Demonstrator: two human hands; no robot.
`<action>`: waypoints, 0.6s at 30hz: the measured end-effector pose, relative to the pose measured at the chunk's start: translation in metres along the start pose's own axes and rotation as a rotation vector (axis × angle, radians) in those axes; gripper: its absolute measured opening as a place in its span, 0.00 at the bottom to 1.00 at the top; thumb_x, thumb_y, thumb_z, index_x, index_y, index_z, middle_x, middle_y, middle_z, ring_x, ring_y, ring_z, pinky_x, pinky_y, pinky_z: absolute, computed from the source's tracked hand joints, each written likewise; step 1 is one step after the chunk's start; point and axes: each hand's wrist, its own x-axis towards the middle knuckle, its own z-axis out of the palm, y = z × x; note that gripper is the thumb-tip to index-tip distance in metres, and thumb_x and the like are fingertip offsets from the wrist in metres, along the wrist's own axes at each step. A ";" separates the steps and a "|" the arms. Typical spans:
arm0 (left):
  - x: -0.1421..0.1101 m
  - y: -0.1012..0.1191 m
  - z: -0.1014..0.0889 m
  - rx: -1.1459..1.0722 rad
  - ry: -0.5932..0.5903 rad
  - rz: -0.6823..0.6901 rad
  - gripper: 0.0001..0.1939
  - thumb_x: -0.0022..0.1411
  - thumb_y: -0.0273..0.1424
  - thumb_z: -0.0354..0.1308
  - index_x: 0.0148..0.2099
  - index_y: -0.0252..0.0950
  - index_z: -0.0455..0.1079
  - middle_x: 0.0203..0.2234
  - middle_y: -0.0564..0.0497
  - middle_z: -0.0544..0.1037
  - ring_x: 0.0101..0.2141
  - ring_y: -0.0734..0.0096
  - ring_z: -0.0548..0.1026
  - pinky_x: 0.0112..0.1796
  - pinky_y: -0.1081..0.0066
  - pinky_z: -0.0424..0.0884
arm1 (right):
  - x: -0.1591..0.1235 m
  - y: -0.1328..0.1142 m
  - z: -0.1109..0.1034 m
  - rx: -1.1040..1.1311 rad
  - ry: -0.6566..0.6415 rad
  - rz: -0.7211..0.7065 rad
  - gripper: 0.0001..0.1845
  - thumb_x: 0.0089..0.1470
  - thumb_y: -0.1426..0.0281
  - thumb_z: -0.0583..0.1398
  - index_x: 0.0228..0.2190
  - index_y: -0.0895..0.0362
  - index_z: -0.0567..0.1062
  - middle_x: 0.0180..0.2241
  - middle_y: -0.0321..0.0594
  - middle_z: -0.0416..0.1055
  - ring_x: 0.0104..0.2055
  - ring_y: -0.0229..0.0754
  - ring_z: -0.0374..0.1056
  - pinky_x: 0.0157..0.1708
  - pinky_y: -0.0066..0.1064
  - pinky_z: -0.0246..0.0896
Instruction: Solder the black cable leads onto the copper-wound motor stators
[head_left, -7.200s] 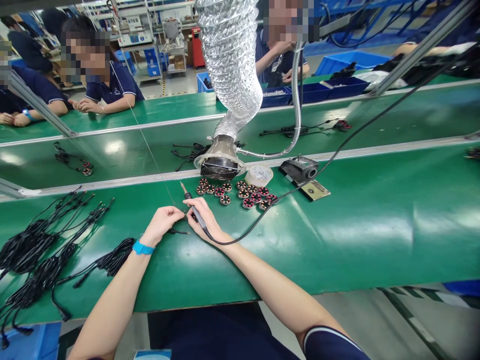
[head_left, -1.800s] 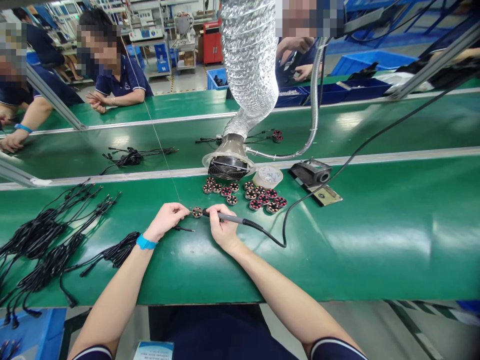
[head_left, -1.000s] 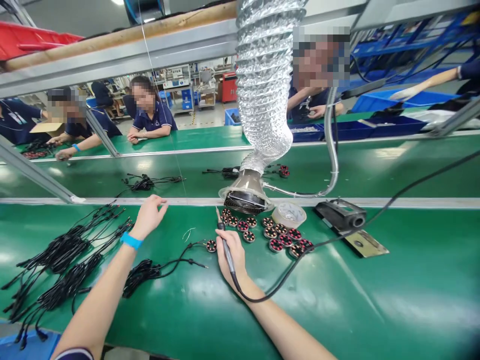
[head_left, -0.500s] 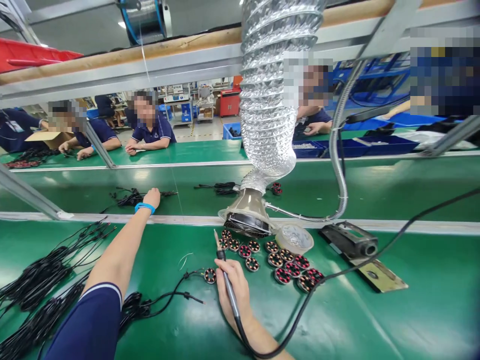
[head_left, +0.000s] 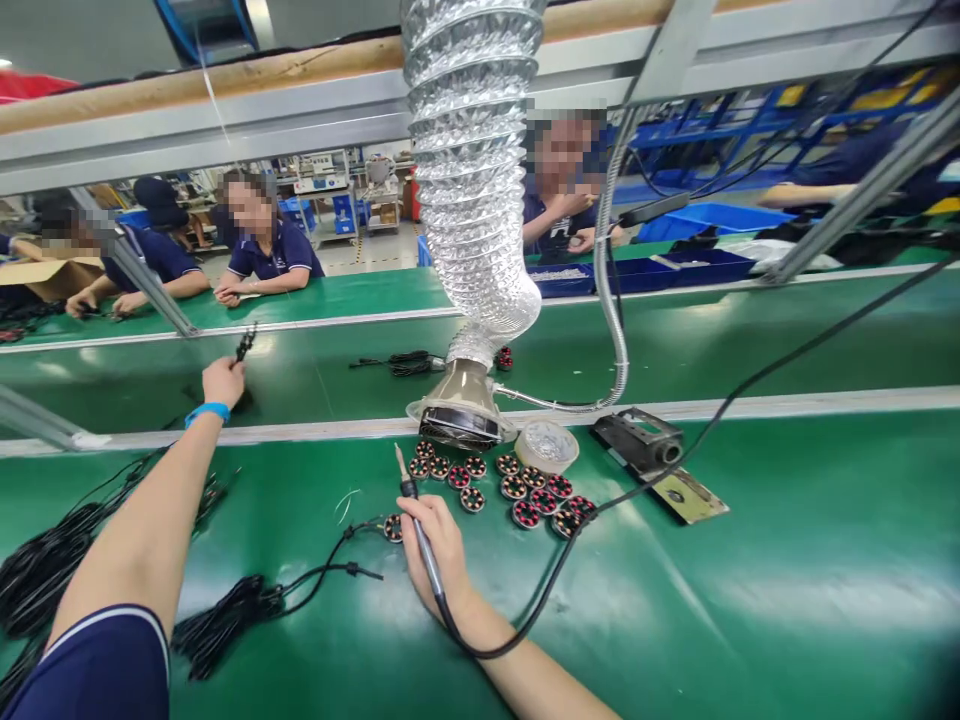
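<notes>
My left hand, with a blue wristband, reaches over the far green strip beyond the white ledge. It is closed round black cables, whose ends stick out past the fist; the rest is mostly hidden. My right hand grips a soldering iron, its tip pointing up and away. Beside that hand lies a small round coil part with copper windings, touching the end of a black cable from a coiled bundle. Several similar coil parts, red or copper, lie beyond to the right.
A fume extractor hood hangs from a silver duct in front of me. Near it stand a round clear tub and a soldering iron stand. Black cable bundles lie at left. Co-workers sit across the bench.
My left hand has lifted the black cables off the far strip and moved left. The view has swung slightly right. My right hand still holds the soldering iron in much the same place.
</notes>
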 end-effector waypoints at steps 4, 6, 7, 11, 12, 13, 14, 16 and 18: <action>0.011 -0.001 -0.066 -0.123 0.181 -0.123 0.11 0.64 0.26 0.46 0.27 0.36 0.58 0.19 0.57 0.66 0.22 0.78 0.70 0.28 0.76 0.73 | -0.001 0.002 -0.001 0.017 -0.023 -0.010 0.13 0.62 0.75 0.56 0.46 0.53 0.74 0.36 0.41 0.70 0.36 0.42 0.72 0.37 0.33 0.71; 0.007 -0.003 -0.106 -0.301 0.289 -0.135 0.11 0.64 0.26 0.49 0.28 0.35 0.61 0.20 0.56 0.68 0.22 0.81 0.69 0.29 0.77 0.73 | -0.002 0.003 -0.001 0.020 -0.019 -0.010 0.11 0.62 0.73 0.56 0.45 0.54 0.75 0.37 0.42 0.70 0.38 0.42 0.72 0.39 0.35 0.71; 0.001 -0.003 -0.127 -0.409 0.324 -0.102 0.10 0.64 0.25 0.51 0.29 0.33 0.63 0.22 0.56 0.70 0.22 0.82 0.70 0.30 0.77 0.73 | -0.002 0.003 0.000 0.026 -0.019 -0.010 0.11 0.62 0.72 0.56 0.45 0.54 0.75 0.37 0.42 0.70 0.38 0.43 0.72 0.39 0.35 0.71; -0.043 0.003 -0.210 -0.441 0.365 0.000 0.11 0.66 0.30 0.54 0.35 0.26 0.68 0.24 0.53 0.73 0.23 0.84 0.69 0.33 0.75 0.74 | -0.003 0.002 0.002 0.065 -0.034 -0.019 0.10 0.62 0.71 0.57 0.45 0.55 0.75 0.38 0.44 0.71 0.39 0.44 0.71 0.39 0.37 0.70; -0.058 0.005 -0.230 -0.407 0.367 0.040 0.12 0.67 0.31 0.55 0.36 0.24 0.69 0.26 0.52 0.74 0.23 0.84 0.68 0.34 0.73 0.74 | -0.003 0.001 0.003 0.074 -0.031 -0.023 0.10 0.63 0.71 0.57 0.45 0.55 0.75 0.39 0.44 0.71 0.39 0.44 0.71 0.40 0.37 0.69; -0.074 0.007 -0.249 -0.367 0.370 0.077 0.14 0.67 0.33 0.55 0.38 0.23 0.70 0.27 0.52 0.75 0.24 0.84 0.68 0.34 0.72 0.73 | -0.003 0.000 0.002 0.081 -0.025 -0.025 0.10 0.63 0.71 0.56 0.44 0.55 0.75 0.39 0.44 0.71 0.39 0.44 0.71 0.40 0.37 0.69; -0.089 0.008 -0.267 -0.326 0.365 0.110 0.15 0.66 0.34 0.56 0.39 0.23 0.70 0.28 0.51 0.75 0.24 0.84 0.68 0.34 0.72 0.73 | -0.003 -0.002 0.002 0.088 -0.021 -0.026 0.10 0.63 0.71 0.56 0.44 0.55 0.75 0.39 0.44 0.71 0.39 0.44 0.71 0.40 0.37 0.69; -0.119 0.009 -0.297 -0.239 0.354 0.180 0.15 0.65 0.37 0.58 0.38 0.27 0.72 0.30 0.51 0.75 0.24 0.80 0.70 0.33 0.70 0.74 | -0.003 -0.004 0.002 0.094 -0.010 -0.022 0.10 0.63 0.71 0.56 0.44 0.55 0.75 0.39 0.44 0.71 0.39 0.44 0.70 0.40 0.37 0.68; -0.146 0.007 -0.314 -0.092 0.331 0.218 0.14 0.65 0.40 0.57 0.37 0.33 0.74 0.29 0.50 0.76 0.24 0.75 0.71 0.31 0.67 0.75 | -0.003 -0.006 0.002 0.093 -0.006 -0.020 0.10 0.63 0.70 0.56 0.44 0.55 0.75 0.38 0.43 0.71 0.38 0.43 0.70 0.40 0.37 0.67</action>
